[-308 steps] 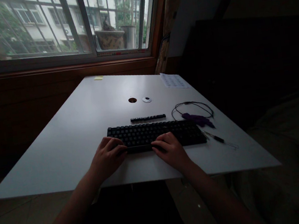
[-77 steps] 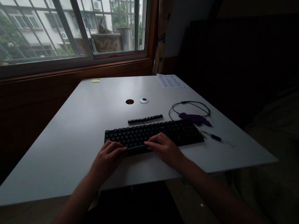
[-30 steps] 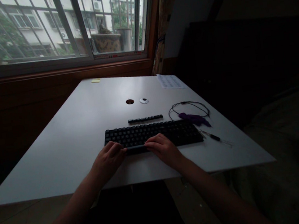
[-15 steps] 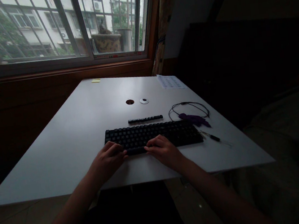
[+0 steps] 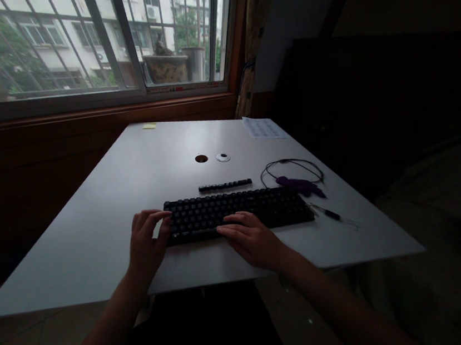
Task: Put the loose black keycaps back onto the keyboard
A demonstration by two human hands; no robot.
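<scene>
A black keyboard (image 5: 202,212) lies flat on the white table in front of me. My left hand (image 5: 148,239) is at its left end, fingers apart, with the index fingertip on or just over the upper left keys and the thumb near the left edge. My right hand (image 5: 252,240) rests over the front middle of the keyboard, its fingers stretched out across the lower keys; the thumb is hidden beneath. Just behind the keyboard lies a short row of black keycaps (image 5: 225,185).
Right of the keyboard lie a wire tool with a black handle (image 5: 331,214), a purple cloth (image 5: 301,186) and a looped black cable (image 5: 290,160). Farther back are a round table hole (image 5: 201,158), its white cover (image 5: 223,157), printed paper (image 5: 265,128) and yellow sticky notes (image 5: 150,126).
My left hand has moved left and away from the front keys to the keyboard's left end, its fingers spreading. My right hand has flattened out, staying near the front middle.
</scene>
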